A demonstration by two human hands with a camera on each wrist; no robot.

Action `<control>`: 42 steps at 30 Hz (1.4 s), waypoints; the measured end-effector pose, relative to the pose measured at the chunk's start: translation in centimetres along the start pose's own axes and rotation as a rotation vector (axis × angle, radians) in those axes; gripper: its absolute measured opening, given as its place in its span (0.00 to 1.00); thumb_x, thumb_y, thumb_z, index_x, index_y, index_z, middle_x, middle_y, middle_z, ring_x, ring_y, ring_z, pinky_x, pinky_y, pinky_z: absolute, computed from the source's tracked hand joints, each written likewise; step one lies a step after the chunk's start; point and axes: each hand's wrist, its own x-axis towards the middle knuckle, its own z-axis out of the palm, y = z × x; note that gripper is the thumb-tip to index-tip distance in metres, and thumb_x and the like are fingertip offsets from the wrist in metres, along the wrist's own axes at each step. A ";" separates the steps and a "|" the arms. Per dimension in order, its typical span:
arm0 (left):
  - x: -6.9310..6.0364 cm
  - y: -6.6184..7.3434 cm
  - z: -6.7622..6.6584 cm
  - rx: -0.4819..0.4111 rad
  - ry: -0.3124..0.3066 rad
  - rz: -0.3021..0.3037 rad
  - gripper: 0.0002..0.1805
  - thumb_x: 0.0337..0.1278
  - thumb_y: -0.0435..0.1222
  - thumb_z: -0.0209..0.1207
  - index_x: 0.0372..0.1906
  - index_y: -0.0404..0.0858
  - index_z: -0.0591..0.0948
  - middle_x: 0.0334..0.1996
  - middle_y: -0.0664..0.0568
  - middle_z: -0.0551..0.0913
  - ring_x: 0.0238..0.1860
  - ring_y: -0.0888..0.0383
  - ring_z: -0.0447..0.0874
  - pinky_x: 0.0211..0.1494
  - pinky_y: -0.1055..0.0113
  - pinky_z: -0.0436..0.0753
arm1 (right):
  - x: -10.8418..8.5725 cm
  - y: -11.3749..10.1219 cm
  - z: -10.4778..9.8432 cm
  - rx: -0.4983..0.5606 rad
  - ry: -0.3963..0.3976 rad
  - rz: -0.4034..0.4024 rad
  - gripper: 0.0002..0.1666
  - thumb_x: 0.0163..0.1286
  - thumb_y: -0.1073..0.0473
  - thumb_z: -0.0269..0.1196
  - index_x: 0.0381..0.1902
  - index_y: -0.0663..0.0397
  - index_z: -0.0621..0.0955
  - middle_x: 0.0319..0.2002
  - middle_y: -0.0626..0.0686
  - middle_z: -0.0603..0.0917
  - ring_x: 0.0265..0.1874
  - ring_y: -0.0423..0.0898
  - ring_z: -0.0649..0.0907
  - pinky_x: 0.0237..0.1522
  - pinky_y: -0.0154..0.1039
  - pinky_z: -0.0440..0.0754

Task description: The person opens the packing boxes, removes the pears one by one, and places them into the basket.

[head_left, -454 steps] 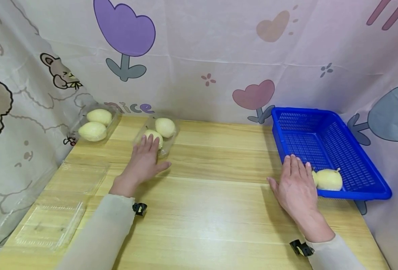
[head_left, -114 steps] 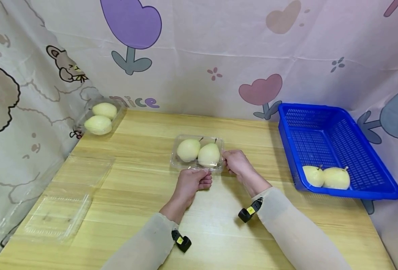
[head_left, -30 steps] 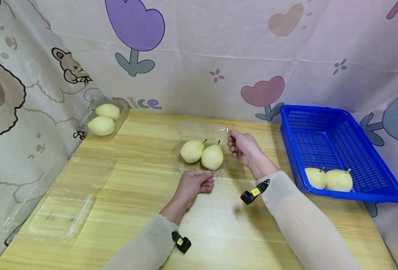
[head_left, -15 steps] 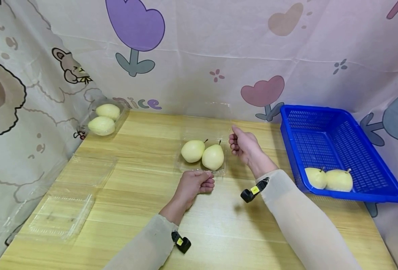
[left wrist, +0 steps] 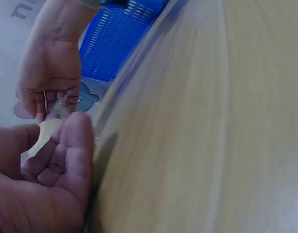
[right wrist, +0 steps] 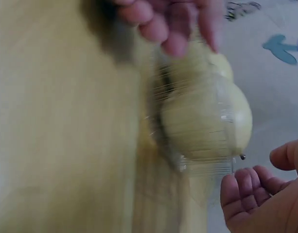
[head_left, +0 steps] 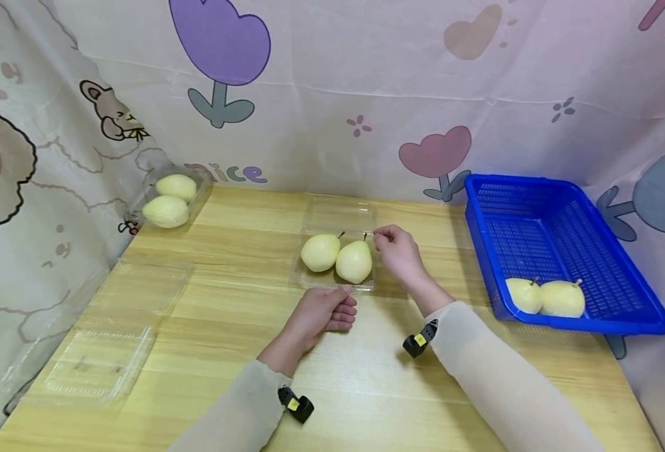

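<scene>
A clear plastic clamshell box (head_left: 338, 216) lies mid-table, its lid folded back toward the curtain. Two pale yellow pears, a left one (head_left: 320, 253) and a right one (head_left: 354, 262), sit in its base, stems toward the back right. My left hand (head_left: 318, 317) is at the box's front edge, fingers loosely curled; the left wrist view shows a gap between thumb and fingers. By the back right corner, near the hinge, is my right hand (head_left: 401, 254). Its thumb (right wrist: 285, 154) stands apart from the bent fingers (right wrist: 243, 189) in the right wrist view.
At right, a blue basket (head_left: 482, 251) contains two pears (head_left: 561, 298) at its front. A box with two pears (head_left: 165, 211) stands at the back left. Another clear box (head_left: 101, 361) lies unfolded at the left edge of the wooden table (head_left: 225, 339). A patterned curtain (head_left: 321, 144) hangs behind.
The box with two pears came from the back left to mid-table. Its lid was lifted upright and now lies folded back. My right hand has lowered slightly to the hinge corner.
</scene>
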 end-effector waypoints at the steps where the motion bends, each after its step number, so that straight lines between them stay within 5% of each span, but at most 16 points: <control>1: -0.3 0.2 -0.1 0.036 0.004 0.009 0.22 0.79 0.42 0.59 0.47 0.23 0.85 0.30 0.49 0.88 0.29 0.61 0.89 0.36 0.68 0.91 | -0.3 0.1 0.1 -0.057 0.005 -0.037 0.21 0.81 0.55 0.55 0.62 0.60 0.82 0.50 0.59 0.86 0.51 0.55 0.83 0.53 0.47 0.83; 8: -2.3 3.5 -1.5 0.268 0.109 0.217 0.15 0.77 0.35 0.59 0.48 0.26 0.88 0.38 0.40 0.91 0.35 0.58 0.90 0.44 0.63 0.92 | -2.4 0.9 0.5 -0.270 -0.009 -0.225 0.28 0.82 0.50 0.55 0.71 0.60 0.77 0.63 0.62 0.82 0.60 0.59 0.83 0.65 0.58 0.81; 13: -2.8 5.6 -3.2 0.525 0.316 0.416 0.12 0.73 0.39 0.63 0.50 0.36 0.90 0.41 0.44 0.92 0.40 0.53 0.90 0.44 0.61 0.91 | -3.8 1.8 0.8 -0.408 -0.075 -0.326 0.42 0.81 0.41 0.59 0.79 0.63 0.66 0.77 0.67 0.68 0.76 0.64 0.70 0.78 0.63 0.67; 17: -2.0 6.3 -4.9 0.770 0.411 0.501 0.19 0.72 0.44 0.64 0.61 0.41 0.86 0.55 0.47 0.90 0.56 0.47 0.86 0.61 0.51 0.86 | -4.8 2.4 1.1 -0.514 -0.132 -0.370 0.58 0.75 0.33 0.63 0.84 0.64 0.55 0.82 0.68 0.58 0.82 0.64 0.60 0.81 0.62 0.61; 22: -0.4 6.4 -6.6 1.040 0.301 0.466 0.45 0.67 0.56 0.67 0.80 0.38 0.66 0.80 0.41 0.67 0.81 0.40 0.59 0.82 0.39 0.62 | -5.4 2.9 1.4 -0.601 -0.148 -0.409 0.66 0.71 0.28 0.64 0.85 0.65 0.49 0.83 0.69 0.53 0.83 0.64 0.56 0.81 0.61 0.60; 29: 1.5 6.0 -7.9 1.292 0.147 0.418 0.68 0.58 0.69 0.66 0.86 0.36 0.45 0.86 0.38 0.43 0.87 0.39 0.34 0.85 0.34 0.42 | -5.6 3.3 1.6 -0.604 -0.148 -0.407 0.67 0.71 0.31 0.67 0.85 0.66 0.48 0.83 0.71 0.51 0.83 0.66 0.55 0.81 0.62 0.59; 35: 2.1 5.6 -8.4 1.330 0.106 0.346 0.72 0.57 0.74 0.61 0.86 0.37 0.36 0.87 0.39 0.37 0.87 0.40 0.32 0.84 0.31 0.38 | -5.6 3.4 1.5 -0.584 -0.170 -0.377 0.67 0.71 0.31 0.66 0.85 0.63 0.46 0.84 0.70 0.50 0.84 0.65 0.54 0.82 0.62 0.57; 42: 2.3 5.2 -7.7 1.317 0.106 0.342 0.74 0.54 0.78 0.57 0.86 0.35 0.36 0.87 0.40 0.36 0.87 0.42 0.33 0.84 0.32 0.40 | -5.8 3.4 0.8 -0.570 -0.182 -0.324 0.65 0.73 0.31 0.64 0.86 0.61 0.46 0.84 0.69 0.50 0.84 0.65 0.54 0.83 0.61 0.55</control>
